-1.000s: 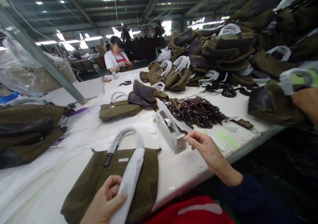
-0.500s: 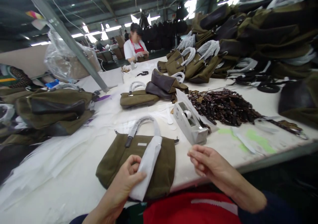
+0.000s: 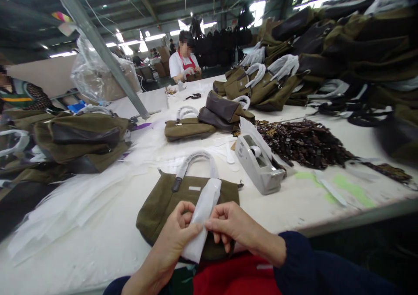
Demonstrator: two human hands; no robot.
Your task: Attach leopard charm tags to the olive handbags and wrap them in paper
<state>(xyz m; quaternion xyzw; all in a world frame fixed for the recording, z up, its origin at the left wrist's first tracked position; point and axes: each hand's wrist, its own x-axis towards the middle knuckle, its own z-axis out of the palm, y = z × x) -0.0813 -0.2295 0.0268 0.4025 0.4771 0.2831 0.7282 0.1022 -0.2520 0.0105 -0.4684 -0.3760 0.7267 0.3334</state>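
My right hand [image 3: 225, 225] had room on its right, over the bare white table [image 3: 290, 208], but the gray tape holder [image 3: 259, 168] stood in the way just past it. Behind that, a dark heap [image 3: 310, 142] and a big bag pile [image 3: 352, 46] blocked me. Left of my left hand [image 3: 179, 229], thin white sheets [image 3: 75, 203] lay low enough to pass over.

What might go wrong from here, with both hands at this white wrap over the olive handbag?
The white wrap might crease or slip, since the left hand holds only its lower part.
The right hand could bump the tape dispenser, which stands close by the olive handbag.
The left arm might disturb the white sheets spread nearby.
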